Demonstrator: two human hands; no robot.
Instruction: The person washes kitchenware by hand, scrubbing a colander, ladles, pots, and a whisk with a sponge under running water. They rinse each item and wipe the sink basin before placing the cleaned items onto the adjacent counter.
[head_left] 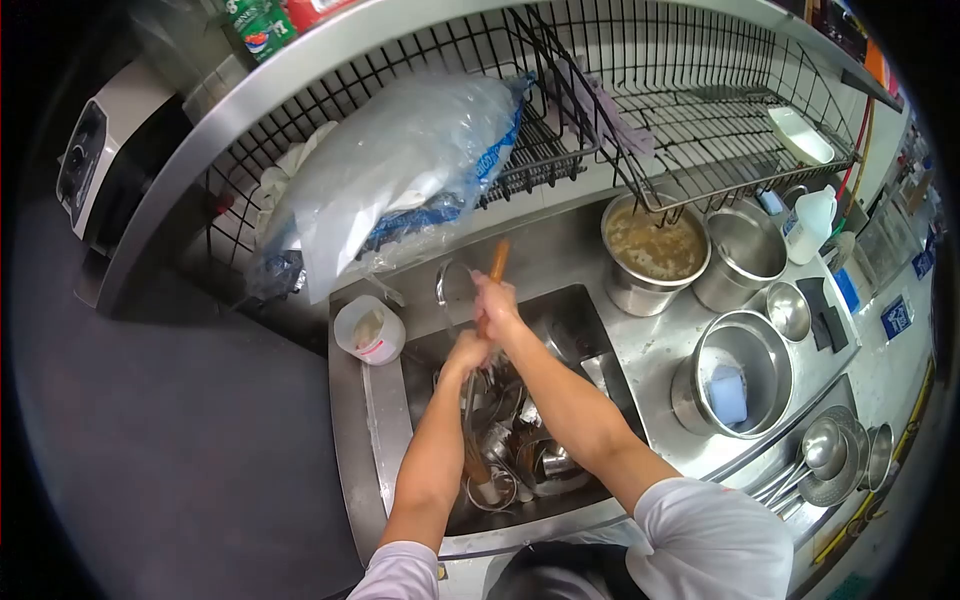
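Over the sink (625,400), my right hand (497,305) is closed round the orange-brown wooden handle (500,258) of a utensil whose head I cannot see. My left hand (468,352) is closed just below, at the handle's lower end; what its fingers grip is hidden and blurred. The curved metal faucet (441,283) rises right beside both hands. Beneath them the sink holds several metal utensils and dishes (497,440) in a pile, among them a round strainer or bowl (492,490) near the front.
Left of the sink stands a white tub (370,330). To the right are a pot of brown liquid (655,245), an empty-looking pot (740,255), a pot with a blue sponge (727,395), and several ladles (822,447). A wire rack (690,120) with bagged plastic (400,150) hangs above.
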